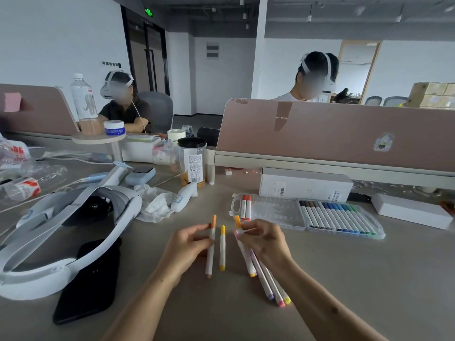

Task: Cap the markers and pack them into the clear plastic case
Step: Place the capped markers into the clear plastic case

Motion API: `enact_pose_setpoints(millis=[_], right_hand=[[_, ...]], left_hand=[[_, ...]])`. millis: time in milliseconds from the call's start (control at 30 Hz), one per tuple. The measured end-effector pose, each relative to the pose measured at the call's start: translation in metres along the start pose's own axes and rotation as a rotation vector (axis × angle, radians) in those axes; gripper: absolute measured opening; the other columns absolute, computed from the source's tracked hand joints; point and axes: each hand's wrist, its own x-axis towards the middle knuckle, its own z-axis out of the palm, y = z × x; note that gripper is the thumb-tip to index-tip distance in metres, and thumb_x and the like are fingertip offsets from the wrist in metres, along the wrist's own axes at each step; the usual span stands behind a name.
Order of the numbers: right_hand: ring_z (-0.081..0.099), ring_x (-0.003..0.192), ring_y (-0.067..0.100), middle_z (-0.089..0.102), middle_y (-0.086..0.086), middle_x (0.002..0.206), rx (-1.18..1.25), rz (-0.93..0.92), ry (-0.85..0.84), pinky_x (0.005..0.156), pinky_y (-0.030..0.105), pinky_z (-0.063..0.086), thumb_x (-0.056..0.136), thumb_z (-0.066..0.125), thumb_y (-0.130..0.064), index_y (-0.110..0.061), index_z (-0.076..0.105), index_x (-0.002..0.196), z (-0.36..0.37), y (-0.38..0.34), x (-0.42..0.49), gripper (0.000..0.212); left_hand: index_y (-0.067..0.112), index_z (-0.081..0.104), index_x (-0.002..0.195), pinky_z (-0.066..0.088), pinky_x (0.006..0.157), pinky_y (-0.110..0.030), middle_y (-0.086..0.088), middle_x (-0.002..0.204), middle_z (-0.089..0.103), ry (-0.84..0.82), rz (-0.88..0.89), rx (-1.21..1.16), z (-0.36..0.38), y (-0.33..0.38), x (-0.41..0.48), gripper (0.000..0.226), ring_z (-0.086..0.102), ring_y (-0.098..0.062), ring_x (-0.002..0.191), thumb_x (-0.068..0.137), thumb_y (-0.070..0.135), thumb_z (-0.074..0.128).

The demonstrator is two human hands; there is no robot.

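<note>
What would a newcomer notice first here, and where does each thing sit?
In the middle, the left hand pinches an orange-capped marker and the right hand grips a bundle of markers, a yellow marker lying between them. Behind the right hand lies the clear plastic case, its right half filled. A white headset sits at left.

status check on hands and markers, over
Left hand pinching orange marker, right hand gripping bundle of markers. Yellow marker lies loose between them. Clear case open, part filled, nothing blocking it.
</note>
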Motion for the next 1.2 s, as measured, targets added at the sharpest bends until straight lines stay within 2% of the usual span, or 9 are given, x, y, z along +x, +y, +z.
enact_pose_setpoints(millis=[100,200,267,400,467,667,967,1100,1200], right_hand=[[0.058,0.055,0.019,0.071,0.01,0.072,0.182,0.032,-0.02,0.059,0.033,0.047,0.073,0.081,-0.003,-0.01,0.072,0.083,-0.022,-0.006,0.02,0.016],[0.064,0.056,0.017,0.074,0.012,0.08,0.197,0.07,-0.028,0.055,0.028,0.051,0.074,0.08,-0.003,-0.007,0.07,0.093,-0.052,-0.014,0.043,0.022],[0.068,0.059,0.021,0.075,0.013,0.083,0.197,0.105,-0.03,0.057,0.031,0.052,0.074,0.08,-0.003,-0.006,0.068,0.097,-0.066,-0.016,0.061,0.027],[0.069,0.061,0.026,0.075,0.015,0.083,0.208,0.2,0.022,0.058,0.031,0.049,0.076,0.078,-0.001,-0.005,0.064,0.1,-0.083,-0.011,0.097,0.028],[0.068,0.06,0.027,0.075,0.017,0.082,0.244,0.199,0.03,0.055,0.031,0.048,0.077,0.077,0.001,-0.003,0.064,0.103,-0.089,-0.007,0.109,0.029],[0.064,0.053,0.023,0.071,0.018,0.075,0.26,0.2,0.049,0.05,0.029,0.046,0.078,0.077,0.0,-0.001,0.063,0.104,-0.094,0.005,0.135,0.03],[0.067,0.063,0.026,0.074,0.018,0.082,0.214,0.181,0.034,0.061,0.036,0.055,0.078,0.078,-0.004,-0.005,0.065,0.101,-0.092,0.018,0.156,0.027],[0.068,0.066,0.029,0.072,0.022,0.085,0.212,0.186,0.042,0.066,0.041,0.059,0.077,0.079,-0.005,-0.005,0.066,0.1,-0.092,0.021,0.16,0.027],[0.068,0.072,0.033,0.071,0.025,0.089,0.207,0.187,0.038,0.069,0.042,0.059,0.077,0.078,-0.005,-0.005,0.065,0.101,-0.094,0.022,0.16,0.027]], left_hand=[[0.019,0.063,0.122,0.054,0.06,-0.02,-0.003,0.083,0.076,-0.055,0.002,-0.053,0.007,0.011,0.009,0.047,0.071,-0.01,0.07,0.085,-0.009,0.066],[0.038,0.051,0.134,0.056,0.074,-0.025,-0.006,0.086,0.076,-0.057,0.09,0.079,0.018,0.028,0.029,0.07,0.071,-0.012,0.077,0.081,-0.003,0.073],[0.047,0.04,0.138,0.055,0.071,-0.022,-0.009,0.09,0.076,-0.121,0.14,0.152,0.029,0.039,0.047,0.078,0.07,-0.014,0.079,0.083,0.0,0.073],[0.024,0.053,0.137,0.053,0.067,-0.012,-0.008,0.101,0.071,-0.206,0.164,0.269,0.059,0.05,0.086,0.054,0.065,-0.005,0.08,0.09,0.0,0.064],[0.019,0.059,0.132,0.056,0.067,-0.016,-0.004,0.101,0.071,-0.228,0.148,0.295,0.071,0.045,0.106,0.046,0.067,-0.004,0.079,0.09,0.003,0.065],[0.03,0.064,0.128,0.058,0.089,-0.037,0.008,0.107,0.072,-0.246,0.187,0.458,0.09,0.024,0.151,0.046,0.069,-0.015,0.096,0.085,0.015,0.073],[0.03,0.069,0.12,0.056,0.09,-0.031,0.013,0.113,0.071,-0.228,0.17,0.587,0.106,0.011,0.176,0.036,0.065,-0.001,0.097,0.084,0.032,0.075],[0.029,0.07,0.118,0.05,0.07,-0.011,0.014,0.105,0.073,-0.135,0.26,0.676,0.112,0.006,0.176,0.034,0.061,0.01,0.083,0.085,0.025,0.074],[0.029,0.07,0.119,0.058,0.065,-0.024,0.011,0.092,0.074,-0.084,0.296,0.715,0.115,0.008,0.171,0.036,0.066,0.001,0.069,0.083,0.022,0.075]])
